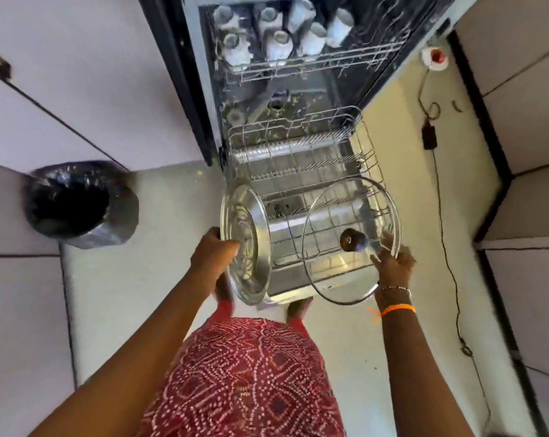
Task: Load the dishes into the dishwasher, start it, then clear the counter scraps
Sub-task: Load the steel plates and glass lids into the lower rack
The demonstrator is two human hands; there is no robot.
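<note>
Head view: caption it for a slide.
Left hand holds a steel plate, right hand a glass lid, over the lower rack.

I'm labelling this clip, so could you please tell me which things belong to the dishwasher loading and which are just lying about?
Job: steel plate in left hand; glass lid in right hand; lower rack; upper rack of cups.

Lying about: lined bin; floor cable; black adapter.

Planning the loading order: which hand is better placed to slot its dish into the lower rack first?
Probably the left hand: its steel plate is already on edge beside the lower rack, while the right hand holds the glass lid flatter.
</note>
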